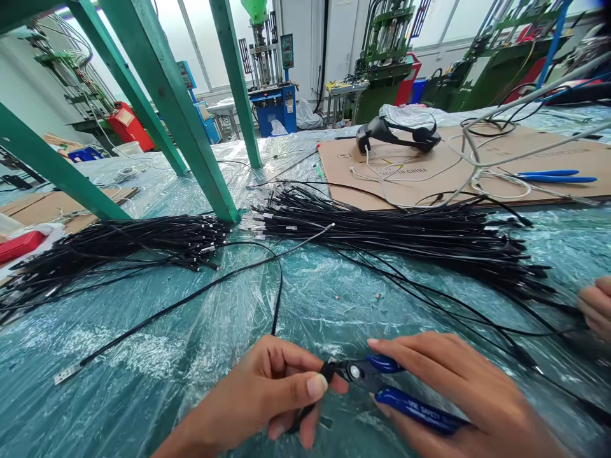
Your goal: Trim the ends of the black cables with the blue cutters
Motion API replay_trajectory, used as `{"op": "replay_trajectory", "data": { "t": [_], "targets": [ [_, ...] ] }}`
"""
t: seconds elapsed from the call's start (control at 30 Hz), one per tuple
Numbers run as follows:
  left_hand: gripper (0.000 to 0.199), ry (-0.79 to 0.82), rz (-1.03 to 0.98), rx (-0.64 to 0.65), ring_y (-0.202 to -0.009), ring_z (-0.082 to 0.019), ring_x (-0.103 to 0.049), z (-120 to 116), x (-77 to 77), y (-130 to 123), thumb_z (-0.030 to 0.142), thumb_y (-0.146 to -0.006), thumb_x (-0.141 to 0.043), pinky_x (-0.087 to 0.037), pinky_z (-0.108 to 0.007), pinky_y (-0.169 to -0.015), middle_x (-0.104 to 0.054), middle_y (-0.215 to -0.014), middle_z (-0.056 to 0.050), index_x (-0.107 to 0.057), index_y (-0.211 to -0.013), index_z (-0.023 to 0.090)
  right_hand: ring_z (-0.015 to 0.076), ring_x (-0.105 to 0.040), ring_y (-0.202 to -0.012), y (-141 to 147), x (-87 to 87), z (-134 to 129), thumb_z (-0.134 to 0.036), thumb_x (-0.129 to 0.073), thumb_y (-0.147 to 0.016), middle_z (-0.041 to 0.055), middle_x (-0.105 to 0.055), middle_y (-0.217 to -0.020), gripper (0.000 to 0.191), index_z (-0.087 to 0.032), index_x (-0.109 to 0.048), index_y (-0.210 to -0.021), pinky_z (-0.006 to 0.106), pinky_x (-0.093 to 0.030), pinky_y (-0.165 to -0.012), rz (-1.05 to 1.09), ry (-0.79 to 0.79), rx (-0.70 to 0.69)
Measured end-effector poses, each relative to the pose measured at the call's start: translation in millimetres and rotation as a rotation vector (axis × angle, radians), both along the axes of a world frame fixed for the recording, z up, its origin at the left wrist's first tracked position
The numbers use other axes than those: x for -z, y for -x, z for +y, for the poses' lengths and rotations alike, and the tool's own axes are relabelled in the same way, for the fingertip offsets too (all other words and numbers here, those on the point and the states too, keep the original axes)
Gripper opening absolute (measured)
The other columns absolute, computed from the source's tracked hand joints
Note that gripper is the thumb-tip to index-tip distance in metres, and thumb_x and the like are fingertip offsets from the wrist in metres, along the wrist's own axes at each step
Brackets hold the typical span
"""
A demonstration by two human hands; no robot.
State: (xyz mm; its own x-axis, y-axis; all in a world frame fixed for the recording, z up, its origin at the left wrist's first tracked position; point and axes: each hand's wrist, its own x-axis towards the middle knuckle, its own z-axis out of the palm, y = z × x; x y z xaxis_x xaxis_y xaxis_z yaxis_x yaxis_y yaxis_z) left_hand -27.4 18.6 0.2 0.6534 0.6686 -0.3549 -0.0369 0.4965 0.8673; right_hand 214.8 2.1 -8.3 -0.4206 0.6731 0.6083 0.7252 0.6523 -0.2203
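Note:
My left hand (pixel 281 388) pinches a black cable (pixel 328 371) between thumb and fingers, low in the middle of the head view. Around the blue handles of a pair of small cutters (pixel 415 410) is my right hand (pixel 458 388). The cutters' dark jaws touch the cable end at my left fingertips; whether they have closed on it is too small to tell. Beyond my hands, a loose black cable (pixel 181 299) with a pale connector (pixel 67 374) crosses the plastic-covered table (pixel 191 356).
Two bundles of black cables, left (pixel 143 238) and right (pixel 405 238), lie across the table. Green posts (pixel 172 102) rise at the left. Cardboard (pixel 501 149) carries a black headset (pixel 398 135) and blue-handled pliers (pixel 558 177). Another person's hand (pixel 597 308) is at the right edge.

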Motion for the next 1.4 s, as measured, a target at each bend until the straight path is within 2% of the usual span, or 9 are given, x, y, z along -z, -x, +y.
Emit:
{"op": "replay_trajectory", "data": {
  "t": [0.27,0.47,0.67,0.8,0.93,1.4],
  "targets": [
    [0.039,-0.021,0.013,0.002,-0.034,-0.001,-0.030,0,-2.1,-1,0.050,-0.083,-0.067,-0.020,-0.014,-0.034,-0.056,-0.051,0.003,-0.077,-0.098,0.016,0.0104,-0.068,-0.073,-3,2.2,2,-0.026,-0.060,-0.082,-0.0007,-0.070,-0.085,0.027,-0.024,-0.058,-0.109,0.020,-0.056,-0.064,-0.037,0.047,-0.018],
    [0.042,-0.029,0.042,0.013,-0.034,-0.002,-0.029,0,-1.3,0,0.051,-0.084,-0.066,-0.019,-0.017,-0.034,-0.056,-0.051,0.003,-0.076,-0.099,0.013,0.0117,-0.068,-0.073,-6,2.9,0,-0.021,-0.062,-0.079,-0.0005,-0.071,-0.085,0.029,-0.023,-0.057,-0.108,0.021,-0.055,-0.064,-0.030,0.022,-0.037],
    [0.042,-0.021,0.028,0.005,-0.035,-0.003,-0.027,0,0.1,0,0.051,-0.085,-0.064,-0.018,-0.018,-0.035,-0.056,-0.052,0.002,-0.076,-0.087,0.011,0.0102,-0.067,-0.066,-1,-2.9,0,-0.015,-0.055,-0.077,-0.0018,-0.070,-0.078,0.026,-0.022,-0.061,-0.102,0.020,-0.055,-0.060,0.021,-0.013,-0.074],
    [0.039,-0.017,0.027,0.002,-0.035,-0.003,-0.029,0,-0.9,0,0.049,-0.087,-0.063,-0.018,-0.017,-0.036,-0.057,-0.052,0.002,-0.076,-0.094,0.012,0.0119,-0.068,-0.071,-2,-3.2,0,-0.019,-0.061,-0.077,0.0000,-0.070,-0.082,0.028,-0.022,-0.061,-0.105,0.021,-0.056,-0.063,-0.007,0.013,-0.029],
    [0.040,-0.014,0.040,-0.001,-0.035,-0.003,-0.029,1,-1.8,0,0.049,-0.087,-0.062,-0.019,-0.017,-0.036,-0.056,-0.050,0.002,-0.076,-0.100,0.014,0.0125,-0.068,-0.069,-2,-5.7,1,-0.026,-0.058,-0.082,0.0011,-0.070,-0.079,0.019,-0.022,-0.064,-0.100,0.022,-0.056,-0.061,-0.003,-0.034,0.033],
    [0.042,-0.016,0.034,-0.011,-0.035,-0.002,-0.029,0,-0.8,-1,0.052,-0.081,-0.068,-0.019,-0.017,-0.035,-0.057,-0.051,0.002,-0.077,-0.096,0.014,0.0134,-0.068,-0.068,1,-3.0,1,-0.020,-0.061,-0.074,0.0004,-0.070,-0.079,0.025,-0.023,-0.066,-0.099,0.023,-0.055,-0.062,0.036,-0.012,0.013]
  ]
}}
